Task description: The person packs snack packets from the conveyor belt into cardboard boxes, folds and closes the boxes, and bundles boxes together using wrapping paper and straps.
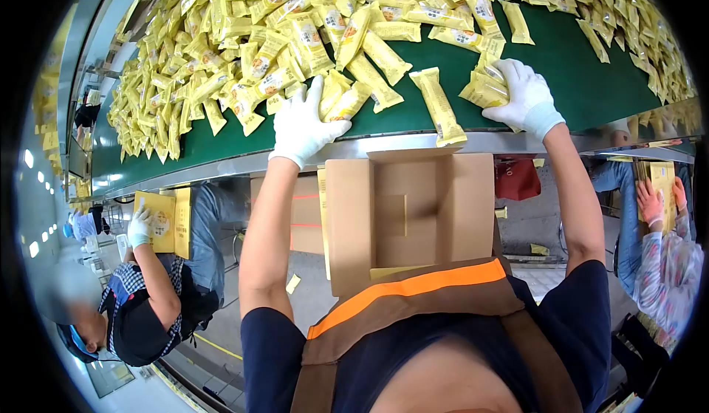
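Observation:
Yellow wrapped snack bars lie heaped on a green conveyor belt. My left hand, in a white glove, curls against a few snack bars at the belt's near edge, its thumb along their lower side. My right hand, also gloved, has its fingers wrapped round a small bunch of snack bars. Between the hands, a single snack bar lies with one end over the metal edge. Below the edge, an open cardboard box stands in front of my body.
A metal rail runs along the belt's near side. To the left, a person with a gloved hand holds yellow cartons. On the right, another person's hands hold a carton. Some bars lie on the floor.

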The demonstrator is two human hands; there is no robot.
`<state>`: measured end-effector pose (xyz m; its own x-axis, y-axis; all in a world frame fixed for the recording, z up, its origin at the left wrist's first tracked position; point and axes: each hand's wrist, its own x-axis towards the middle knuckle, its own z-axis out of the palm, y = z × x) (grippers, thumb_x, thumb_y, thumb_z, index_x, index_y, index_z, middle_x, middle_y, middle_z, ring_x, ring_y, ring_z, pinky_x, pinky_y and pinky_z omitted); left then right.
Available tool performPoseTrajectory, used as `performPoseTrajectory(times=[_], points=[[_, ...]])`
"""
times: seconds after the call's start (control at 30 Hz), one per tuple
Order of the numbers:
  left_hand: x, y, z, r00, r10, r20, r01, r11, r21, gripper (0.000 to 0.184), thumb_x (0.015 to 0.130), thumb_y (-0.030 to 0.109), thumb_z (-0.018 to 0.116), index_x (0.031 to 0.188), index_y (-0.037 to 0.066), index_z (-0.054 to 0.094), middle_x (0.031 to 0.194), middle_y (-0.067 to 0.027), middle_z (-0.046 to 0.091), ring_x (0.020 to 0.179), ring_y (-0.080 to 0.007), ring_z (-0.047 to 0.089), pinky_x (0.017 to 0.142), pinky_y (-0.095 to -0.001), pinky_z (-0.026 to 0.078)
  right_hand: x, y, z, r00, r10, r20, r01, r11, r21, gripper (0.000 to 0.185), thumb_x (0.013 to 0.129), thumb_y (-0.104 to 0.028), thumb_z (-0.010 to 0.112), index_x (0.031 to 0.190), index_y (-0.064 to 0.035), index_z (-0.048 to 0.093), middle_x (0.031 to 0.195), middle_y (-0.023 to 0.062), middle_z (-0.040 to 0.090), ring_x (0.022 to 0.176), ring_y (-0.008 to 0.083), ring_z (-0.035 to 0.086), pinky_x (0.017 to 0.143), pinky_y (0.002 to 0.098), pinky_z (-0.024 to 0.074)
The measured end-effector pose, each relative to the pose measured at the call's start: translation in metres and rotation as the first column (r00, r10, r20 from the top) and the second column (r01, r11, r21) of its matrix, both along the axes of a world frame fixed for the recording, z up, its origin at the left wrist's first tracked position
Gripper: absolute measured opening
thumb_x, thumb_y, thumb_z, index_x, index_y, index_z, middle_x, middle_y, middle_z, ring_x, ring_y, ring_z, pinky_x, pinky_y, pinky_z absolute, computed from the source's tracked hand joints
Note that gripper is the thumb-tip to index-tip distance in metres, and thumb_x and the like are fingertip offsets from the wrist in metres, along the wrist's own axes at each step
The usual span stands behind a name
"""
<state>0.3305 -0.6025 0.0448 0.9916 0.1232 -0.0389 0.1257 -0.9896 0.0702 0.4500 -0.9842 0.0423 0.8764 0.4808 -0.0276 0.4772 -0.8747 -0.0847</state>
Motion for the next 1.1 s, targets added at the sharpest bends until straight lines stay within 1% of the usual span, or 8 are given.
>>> performPoseTrajectory(times=[0.2, 0.37, 0.5, 0.57, 0.7, 0.77, 0.83, 1.1], points=[[0.005, -0.006, 0.012, 0.981, -0.064, -0.185, 0.103, 0.971, 0.214, 0.110, 0.062, 0.065, 0.070, 0.155, 0.025, 0.028, 0.125, -0.0299, 0.050, 0.118, -0.0446, 0.052, 0.102, -0.0451, 0.043, -0.010, -0.014, 0.003, 0.994, 0.109, -0.012, -0.109, 0.994, -0.016, 0.099, 0.064, -0.049, 0.075, 0.150, -0.0223, 0.034, 0.132, 0.0196, 0.050, 0.119, 0.0367, 0.052, 0.100, 0.0436, 0.0427], [0.014, 0.001, 0.017, 0.970, 0.000, -0.244, -0.028, 0.993, -0.112, 0.115, 0.059, 0.058, 0.071, 0.155, 0.016, 0.025, 0.129, -0.0329, 0.051, 0.118, -0.0441, 0.054, 0.100, -0.0413, 0.045, 0.003, -0.012, 0.011, 0.975, 0.037, -0.218, 0.003, 0.983, 0.184, 0.095, 0.070, -0.047, 0.072, 0.151, -0.0215, 0.031, 0.130, 0.0222, 0.052, 0.117, 0.0386, 0.054, 0.102, 0.0411, 0.0430], [-0.019, 0.034, 0.009, 0.992, 0.034, 0.122, 0.050, 0.780, -0.624, 0.097, 0.069, 0.035, 0.075, 0.150, 0.006, 0.031, 0.116, -0.0219, 0.059, 0.106, -0.0294, 0.061, 0.093, -0.0361, 0.049, -0.057, -0.008, 0.090, 0.703, 0.519, -0.486, 0.302, 0.400, 0.865, 0.093, 0.073, -0.041, 0.076, 0.148, -0.0049, 0.035, 0.138, 0.0231, 0.051, 0.124, 0.0354, 0.053, 0.102, 0.0380, 0.0429], [-0.047, 0.001, 0.070, 0.993, 0.095, 0.069, 0.010, 0.512, -0.859, 0.069, 0.075, 0.019, 0.071, 0.137, 0.001, 0.044, 0.107, -0.0106, 0.060, 0.095, -0.0169, 0.060, 0.084, -0.0300, 0.051, -0.104, 0.006, 0.122, 0.785, 0.601, -0.153, -0.348, 0.632, 0.692, 0.078, 0.074, -0.030, 0.076, 0.142, -0.0083, 0.045, 0.129, 0.0223, 0.056, 0.115, 0.0318, 0.058, 0.096, 0.0390, 0.0461], [-0.081, -0.053, 0.134, 0.933, -0.356, -0.058, 0.066, 0.327, -0.943, 0.061, 0.072, 0.020, 0.073, 0.127, 0.002, 0.054, 0.105, -0.0053, 0.060, 0.091, -0.0129, 0.059, 0.077, -0.0290, 0.050, -0.192, 0.076, 0.084, 0.693, 0.684, -0.229, -0.697, 0.717, 0.033, 0.063, 0.071, -0.026, 0.076, 0.129, -0.0144, 0.055, 0.119, 0.0169, 0.060, 0.113, 0.0277, 0.060, 0.096, 0.0409, 0.0461], [-0.082, -0.095, 0.132, 0.784, -0.617, 0.068, 0.605, 0.735, -0.307, 0.083, 0.060, 0.033, 0.079, 0.137, 0.017, 0.053, 0.112, -0.0132, 0.057, 0.097, -0.0295, 0.058, 0.086, -0.0420, 0.047, -0.214, 0.097, -0.009, 0.693, 0.670, -0.266, -0.645, 0.741, 0.187, 0.065, 0.073, -0.030, 0.074, 0.133, -0.0156, 0.053, 0.121, 0.0173, 0.059, 0.114, 0.0301, 0.058, 0.096, 0.0420, 0.0450], [-0.089, -0.124, 0.095, 0.789, -0.600, -0.136, 0.608, 0.793, 0.031, 0.082, 0.057, 0.038, 0.080, 0.135, 0.031, 0.055, 0.103, -0.0124, 0.054, 0.101, -0.0318, 0.054, 0.084, -0.0409, 0.042, -0.236, 0.116, -0.073, 0.690, 0.621, -0.371, -0.546, 0.783, 0.296, 0.066, 0.075, -0.032, 0.072, 0.135, -0.0155, 0.051, 0.124, 0.0174, 0.058, 0.114, 0.0316, 0.057, 0.096, 0.0429, 0.0444], [-0.081, -0.176, 0.038, 0.804, -0.469, -0.364, 0.574, 0.774, 0.269, 0.071, 0.072, 0.039, 0.074, 0.139, 0.034, 0.050, 0.115, -0.0088, 0.055, 0.110, -0.0262, 0.051, 0.092, -0.0418, 0.034, -0.253, 0.107, 0.015, 0.694, 0.463, -0.551, -0.615, 0.779, -0.120, 0.073, 0.079, -0.039, 0.068, 0.144, -0.0152, 0.045, 0.131, 0.0159, 0.054, 0.118, 0.0330, 0.054, 0.088, 0.0409, 0.0451]])
